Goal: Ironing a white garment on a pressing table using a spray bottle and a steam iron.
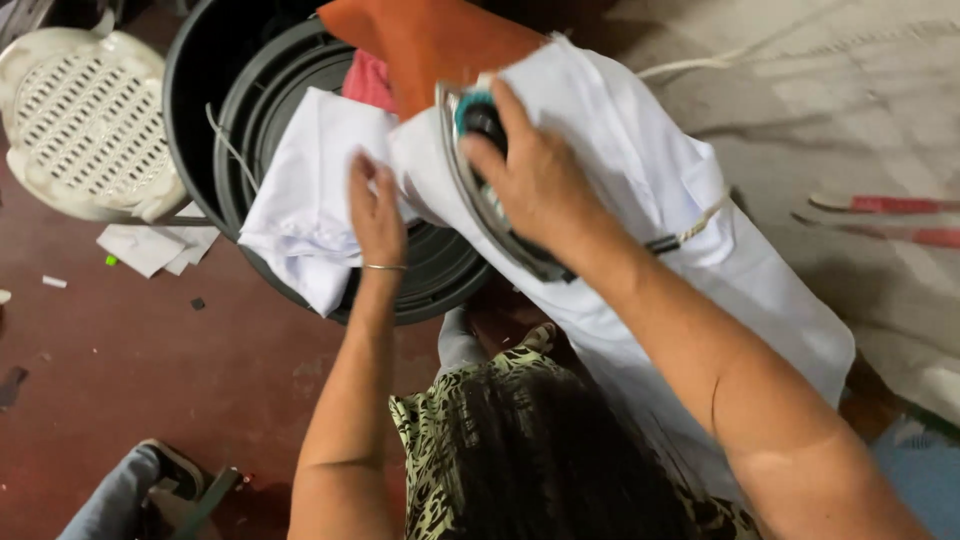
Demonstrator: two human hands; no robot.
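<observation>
Right hand (pixel 540 185): grip closed around the handle of an electric iron (pixel 480 190), its soleplate pressed on a white garment (pixel 650 190) spread over the ironing surface. Left hand (pixel 378 215): fingers pinching the garment's loose end, which hangs over a black bin (pixel 200 120). Best practice, by judgement: keep the cloth taut ahead of the iron, fingers clear of the soleplate.

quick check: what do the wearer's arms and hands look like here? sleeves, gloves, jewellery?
Both forearms are bare, with no sleeves in view and no gloves. The left hand has a thin metal bangle at the wrist. The right hand shows no ring, watch or band. No markings are visible on either arm.
</observation>
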